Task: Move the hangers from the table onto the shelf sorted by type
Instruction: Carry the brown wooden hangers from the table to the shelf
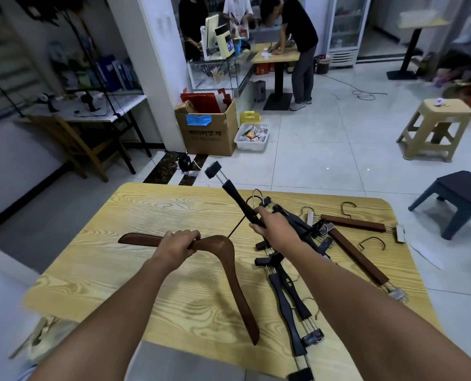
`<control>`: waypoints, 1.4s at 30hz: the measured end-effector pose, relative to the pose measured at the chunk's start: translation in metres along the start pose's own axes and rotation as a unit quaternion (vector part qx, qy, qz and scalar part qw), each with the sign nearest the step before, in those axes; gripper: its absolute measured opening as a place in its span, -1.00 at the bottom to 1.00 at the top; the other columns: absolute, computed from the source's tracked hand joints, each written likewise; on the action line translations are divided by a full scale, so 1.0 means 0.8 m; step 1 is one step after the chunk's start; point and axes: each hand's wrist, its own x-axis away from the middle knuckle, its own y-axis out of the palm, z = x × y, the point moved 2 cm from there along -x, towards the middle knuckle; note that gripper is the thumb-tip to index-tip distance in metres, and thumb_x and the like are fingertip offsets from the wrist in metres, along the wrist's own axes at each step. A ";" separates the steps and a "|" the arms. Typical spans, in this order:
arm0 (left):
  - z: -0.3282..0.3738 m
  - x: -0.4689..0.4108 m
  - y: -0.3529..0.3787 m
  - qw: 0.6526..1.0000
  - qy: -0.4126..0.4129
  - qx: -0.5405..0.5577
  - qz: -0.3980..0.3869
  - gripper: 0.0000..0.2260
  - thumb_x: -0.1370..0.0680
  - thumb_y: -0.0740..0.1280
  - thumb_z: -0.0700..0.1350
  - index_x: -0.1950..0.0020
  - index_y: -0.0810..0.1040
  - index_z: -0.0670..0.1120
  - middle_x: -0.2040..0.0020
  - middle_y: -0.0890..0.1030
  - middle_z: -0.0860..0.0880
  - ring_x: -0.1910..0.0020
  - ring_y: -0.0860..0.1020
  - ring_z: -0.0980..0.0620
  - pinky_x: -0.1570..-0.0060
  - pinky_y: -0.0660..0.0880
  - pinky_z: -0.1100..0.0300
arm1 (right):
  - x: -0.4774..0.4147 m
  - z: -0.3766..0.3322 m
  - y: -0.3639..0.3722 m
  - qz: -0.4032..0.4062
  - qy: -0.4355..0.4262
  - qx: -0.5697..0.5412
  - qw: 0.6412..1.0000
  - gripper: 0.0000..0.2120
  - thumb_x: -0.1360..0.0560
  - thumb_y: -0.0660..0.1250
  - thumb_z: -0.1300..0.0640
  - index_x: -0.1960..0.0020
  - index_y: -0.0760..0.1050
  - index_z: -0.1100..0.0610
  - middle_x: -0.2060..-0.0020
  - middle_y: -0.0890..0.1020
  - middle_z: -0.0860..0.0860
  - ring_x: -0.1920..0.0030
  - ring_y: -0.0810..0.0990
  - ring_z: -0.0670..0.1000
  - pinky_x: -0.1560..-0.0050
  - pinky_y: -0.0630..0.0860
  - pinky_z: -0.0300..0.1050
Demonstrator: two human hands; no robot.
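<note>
**Both hands gripping a hanger each**

Fingers of my left hand (178,244) curl over the top of a brown wooden coat hanger (229,259), gripping it just left of the bend where its two arms meet. One arm runs off to the left over the table (160,210) and the other slants down toward me. I cannot tell whether it rests on the wood or hangs just above it.

My right hand (270,225) is wrapped round the bar of a black clip hanger (238,199). I hold it tilted up and away from me, and the clip at its far end pokes out past the far edge of the table, over the floor tiles.

Just right of that hand lies a tangled heap of black clip hangers (289,284), strung from the far side of the table to the near edge, where one clip overhangs. To the right of the heap are two brown clip hangers. One (352,223) lies along the far right side, and the other (358,257) slants toward the near right edge, with its clip close to the rim.

Beyond the table stand a cardboard box (209,133) and a white bin (252,136) beside it. A beige stool (435,127) and a dark stool (459,199) are off to the right. Farther back, a person (300,45) leans over a counter.
</note>
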 end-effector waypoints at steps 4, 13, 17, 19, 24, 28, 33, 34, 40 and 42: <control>0.007 0.018 -0.006 1.000 -0.010 -0.007 0.009 -0.84 -0.56 0.26 -0.11 -0.13 0.44 0.00 -0.04 0.55 0.03 -0.10 0.50 0.00 -0.06 0.27 0.10 | 0.015 -0.004 -0.014 0.013 -0.009 0.012 1.000 -0.65 -0.57 0.29 -0.01 -0.28 0.36 0.11 0.12 0.64 0.15 0.16 0.59 0.17 0.25 0.45 -0.05; 0.012 0.076 -0.020 0.998 -0.058 -0.023 0.019 -0.84 -0.55 0.28 -0.11 -0.13 0.42 0.01 -0.04 0.56 0.03 -0.10 0.50 -0.02 -0.04 0.26 0.08 | 0.041 -0.025 -0.038 0.073 -0.049 0.054 0.995 -0.71 -0.53 0.34 0.02 -0.22 0.40 0.00 0.02 0.65 0.03 0.06 0.60 0.11 0.25 0.43 -0.09; 0.005 0.106 -0.029 0.995 -0.091 -0.024 0.026 -0.84 -0.55 0.27 -0.12 -0.13 0.43 0.02 -0.04 0.56 0.03 -0.09 0.50 -0.03 -0.06 0.27 0.06 | 0.048 -0.031 -0.046 0.074 -0.060 0.099 0.990 -0.74 -0.54 0.31 -0.02 -0.19 0.39 0.00 0.07 0.66 0.01 0.10 0.61 0.13 0.30 0.36 -0.11; -0.001 0.122 -0.034 0.993 -0.112 -0.013 0.029 -0.84 -0.55 0.27 -0.12 -0.12 0.43 0.02 -0.05 0.56 0.03 -0.10 0.50 -0.03 -0.09 0.27 0.05 | 0.052 -0.035 -0.047 0.080 -0.066 0.103 0.989 -0.75 -0.54 0.30 -0.01 -0.17 0.38 0.03 0.07 0.65 0.02 0.10 0.60 0.13 0.30 0.36 -0.10; -0.012 0.161 -0.048 0.987 -0.154 -0.031 0.018 -0.82 -0.57 0.24 -0.10 -0.16 0.45 0.05 -0.09 0.54 0.03 -0.14 0.50 -0.02 -0.13 0.30 0.03 | 0.057 -0.059 -0.055 0.096 -0.085 0.104 0.986 -0.75 -0.53 0.30 -0.04 -0.14 0.41 0.03 0.07 0.66 -0.03 0.09 0.61 0.08 0.31 0.36 -0.13; -0.017 0.194 -0.061 0.983 -0.177 -0.041 0.023 -0.86 -0.57 0.22 -0.10 -0.11 0.45 0.03 -0.04 0.53 0.01 -0.08 0.52 -0.04 -0.03 0.34 0.05 | 0.061 -0.092 -0.060 0.101 -0.115 0.119 0.981 -0.68 -0.51 0.32 -0.13 -0.14 0.43 0.04 0.07 0.66 -0.02 0.07 0.61 0.07 0.30 0.37 -0.14; -0.029 0.238 -0.080 0.978 -0.205 -0.011 0.035 -0.86 -0.59 0.20 -0.07 -0.14 0.46 0.00 -0.04 0.55 -0.01 -0.03 0.53 -0.04 0.09 0.33 0.11 | 0.067 -0.142 -0.063 0.106 -0.152 0.125 0.975 -0.66 -0.50 0.31 -0.17 -0.14 0.43 0.03 0.08 0.66 -0.03 0.07 0.60 0.06 0.28 0.36 -0.14; -0.033 0.247 -0.085 0.976 -0.213 -0.011 0.039 -0.85 -0.59 0.20 -0.06 -0.13 0.47 -0.01 -0.04 0.56 -0.01 -0.03 0.53 -0.05 0.09 0.33 0.11 | 0.069 -0.153 -0.063 0.110 -0.163 0.125 0.972 -0.67 -0.50 0.31 -0.16 -0.14 0.44 0.03 0.09 0.66 -0.04 0.08 0.60 0.06 0.29 0.37 -0.14; -0.061 0.319 -0.121 0.960 -0.271 -0.022 0.067 -0.78 -0.56 0.24 0.06 -0.12 0.47 -0.02 -0.06 0.60 -0.01 -0.07 0.56 -0.05 0.03 0.44 0.10 | 0.082 -0.231 -0.054 0.113 -0.223 0.126 0.960 -0.69 -0.50 0.30 -0.15 -0.10 0.49 0.05 0.11 0.66 -0.02 0.10 0.61 0.06 0.28 0.41 -0.12; -0.070 0.346 -0.131 0.953 -0.292 -0.019 0.078 -0.76 -0.55 0.24 0.08 -0.13 0.48 -0.02 -0.07 0.61 0.00 -0.07 0.57 -0.06 0.04 0.44 0.10 | 0.089 -0.260 -0.046 0.109 -0.245 0.129 0.955 -0.67 -0.50 0.29 -0.16 -0.12 0.48 0.04 0.10 0.66 -0.03 0.10 0.61 0.05 0.27 0.42 -0.12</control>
